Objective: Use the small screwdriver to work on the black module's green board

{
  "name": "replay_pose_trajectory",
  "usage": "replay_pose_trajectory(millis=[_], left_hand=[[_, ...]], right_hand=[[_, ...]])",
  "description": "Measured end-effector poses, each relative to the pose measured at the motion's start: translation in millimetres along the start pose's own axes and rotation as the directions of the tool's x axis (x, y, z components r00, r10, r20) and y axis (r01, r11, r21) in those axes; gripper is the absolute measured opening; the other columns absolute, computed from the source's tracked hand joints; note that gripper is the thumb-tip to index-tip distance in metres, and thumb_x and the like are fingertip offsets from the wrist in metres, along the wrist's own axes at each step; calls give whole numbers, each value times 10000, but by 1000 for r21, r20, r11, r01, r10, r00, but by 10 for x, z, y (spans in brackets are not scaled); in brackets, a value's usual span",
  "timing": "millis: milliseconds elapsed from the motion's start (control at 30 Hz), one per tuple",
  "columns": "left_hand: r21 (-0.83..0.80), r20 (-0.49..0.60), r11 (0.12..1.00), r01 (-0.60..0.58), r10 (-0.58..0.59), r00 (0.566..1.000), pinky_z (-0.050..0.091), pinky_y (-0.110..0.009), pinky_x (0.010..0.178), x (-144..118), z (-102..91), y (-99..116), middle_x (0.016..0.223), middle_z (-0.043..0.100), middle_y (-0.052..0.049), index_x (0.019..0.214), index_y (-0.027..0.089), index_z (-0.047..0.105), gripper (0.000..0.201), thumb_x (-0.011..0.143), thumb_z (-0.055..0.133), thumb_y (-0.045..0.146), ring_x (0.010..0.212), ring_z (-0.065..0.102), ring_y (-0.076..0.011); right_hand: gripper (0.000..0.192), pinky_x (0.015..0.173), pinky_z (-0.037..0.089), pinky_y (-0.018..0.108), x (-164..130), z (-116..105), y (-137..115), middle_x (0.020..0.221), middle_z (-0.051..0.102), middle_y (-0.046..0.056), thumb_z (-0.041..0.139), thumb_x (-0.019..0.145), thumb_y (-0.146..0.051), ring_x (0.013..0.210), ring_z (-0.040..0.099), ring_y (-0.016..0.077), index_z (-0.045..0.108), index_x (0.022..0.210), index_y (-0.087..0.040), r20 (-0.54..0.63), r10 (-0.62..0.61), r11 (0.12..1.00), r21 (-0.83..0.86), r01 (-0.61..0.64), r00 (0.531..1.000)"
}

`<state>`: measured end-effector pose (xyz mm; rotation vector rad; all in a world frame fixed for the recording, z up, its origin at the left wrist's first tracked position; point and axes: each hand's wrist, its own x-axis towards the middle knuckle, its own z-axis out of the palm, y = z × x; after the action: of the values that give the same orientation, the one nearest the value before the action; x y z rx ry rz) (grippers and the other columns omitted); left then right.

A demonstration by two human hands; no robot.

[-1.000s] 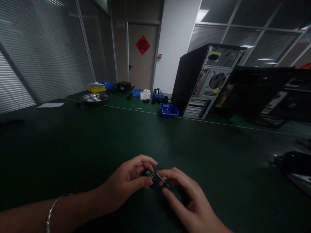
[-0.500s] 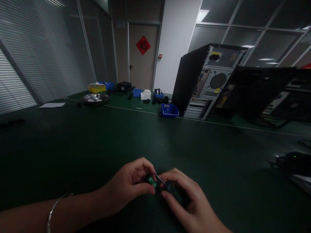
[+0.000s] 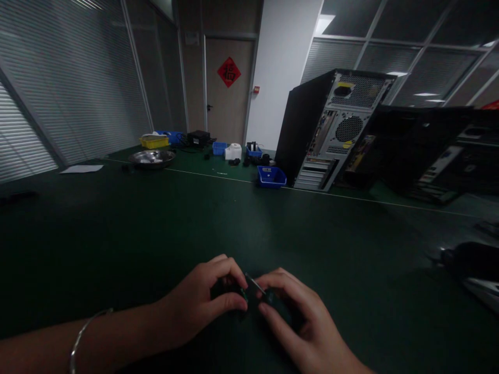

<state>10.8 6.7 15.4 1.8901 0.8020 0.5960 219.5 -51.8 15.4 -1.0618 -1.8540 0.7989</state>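
- Table (image 3: 156, 218): dark green surface carrying everything shown.
- Computer tower (image 3: 331, 130): stands upright at the far side, rear panel facing the camera.
- Left hand (image 3: 202, 304): fingers curled, thumb and forefinger pinching a small green part (image 3: 245, 294).
- Right hand (image 3: 300, 322): fingers bent, tips pinching the same part from the other side.
- Small green part: held between both hands, just above the table's near edge; details too dark to tell.

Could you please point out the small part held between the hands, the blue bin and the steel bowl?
small part (image 3: 253, 289): head view, on its middle between the fingertips.
blue bin (image 3: 272, 177): head view, on its front wall.
steel bowl (image 3: 152, 157): head view, on its rim.
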Motion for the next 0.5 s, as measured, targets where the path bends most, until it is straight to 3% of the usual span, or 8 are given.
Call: replay_pose_trajectory(millis=[100, 233, 367, 500], left_hand=[[183, 73, 978, -102, 90, 993, 427, -323, 819, -1, -11, 14, 971, 651, -33, 917, 214, 670, 86, 832, 681, 224, 948, 561, -217], [238, 101, 949, -205, 186, 977, 384, -351, 919, 1, -3, 34, 1094, 650, -44, 1059, 246, 642, 190, 869, 645, 247, 1044, 525, -234], [305, 39, 936, -174, 170, 985, 379, -358, 849, -15, 5, 66, 1005, 633, -50, 1024, 208, 611, 167, 885, 617, 300, 958, 531, -237], [444, 39, 885, -141, 138, 990, 347, -356, 724, -43, 25, 119, 903, 586, -63, 912, 165, 579, 376, 764, 707, 486, 820, 498, -242]], right_hand=[[268, 773, 509, 274, -12, -1, 11, 946, 671, 27, 573, 866, -70, 904, 648, 188, 621, 1056, -252, -21, 2, 1000, -4, -2, 1000], [203, 777, 506, 288, -12, 6, 23, 913, 647, 25, 570, 876, -95, 896, 642, 195, 614, 1011, -240, -24, 28, 999, -16, -28, 999], [169, 784, 501, 300, 7, 8, 23, 913, 636, 30, 557, 886, -111, 891, 636, 199, 606, 999, -227, -14, 54, 998, -36, -55, 998], [156, 755, 495, 300, 4, -25, 55, 940, 626, 38, 532, 890, -117, 869, 624, 200, 576, 1000, -219, -35, 81, 989, -121, -85, 996]])
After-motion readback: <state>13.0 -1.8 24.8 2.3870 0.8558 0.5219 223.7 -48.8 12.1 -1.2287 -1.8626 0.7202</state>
